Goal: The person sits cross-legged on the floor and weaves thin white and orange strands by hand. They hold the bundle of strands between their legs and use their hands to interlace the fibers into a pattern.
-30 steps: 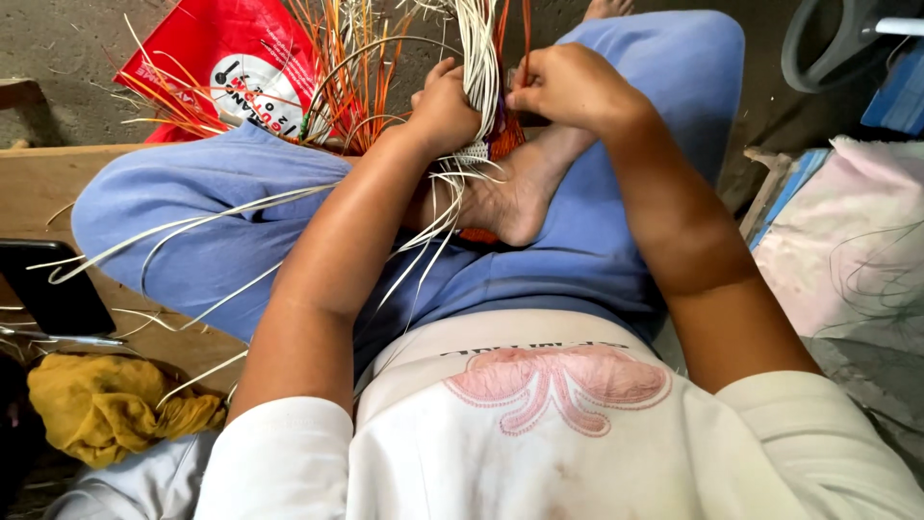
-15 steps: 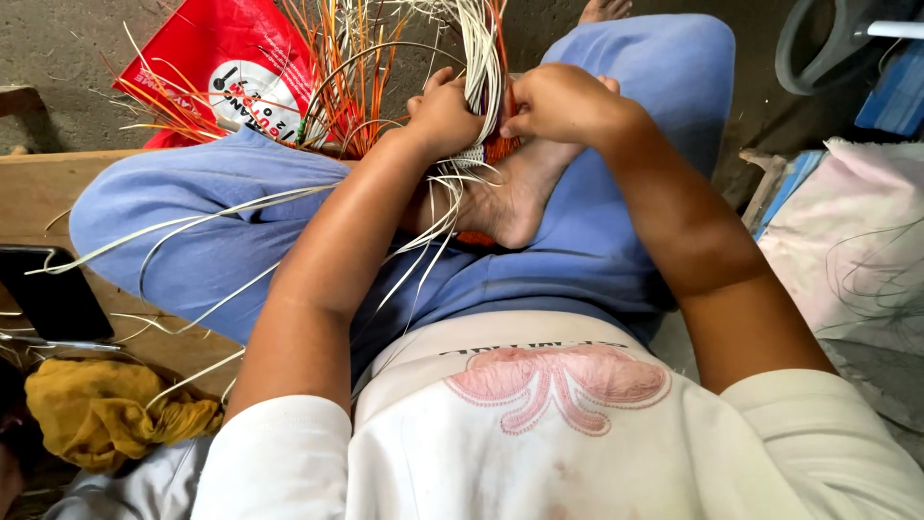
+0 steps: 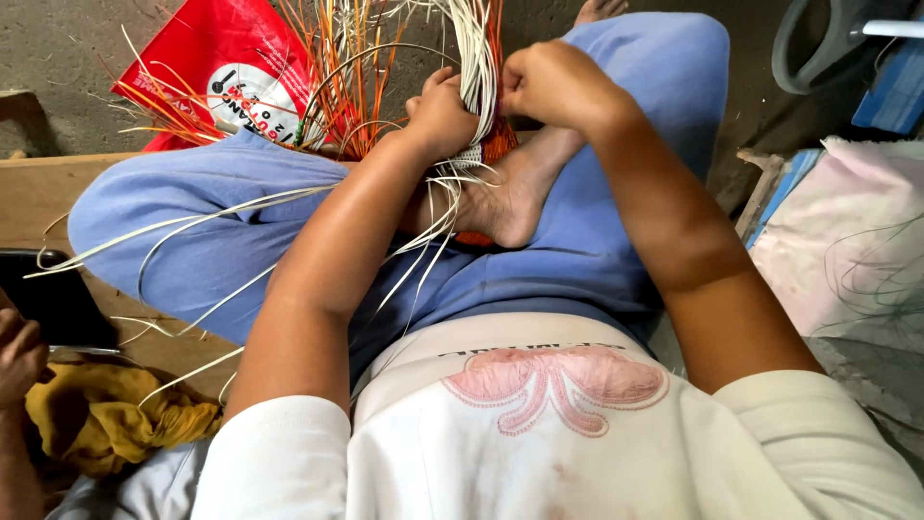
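Note:
I sit cross-legged in blue trousers with a piece of woven work of orange and white strips held between my bare foot and my hands. My left hand is closed around a bundle of white strips that stand upright. My right hand is closed in a fist just right of that bundle, pinching the strips. Loose white strips trail down over my left knee. Orange strips fan upward behind my left hand.
A red plastic bag lies on the concrete floor behind the strips. A wooden board runs under my left leg. A yellow cloth and another person's hand are at lower left. A pink sack is on the right.
Both hands stay on the white strip bundle; the right hand has shifted slightly toward it. The view has drifted a little.

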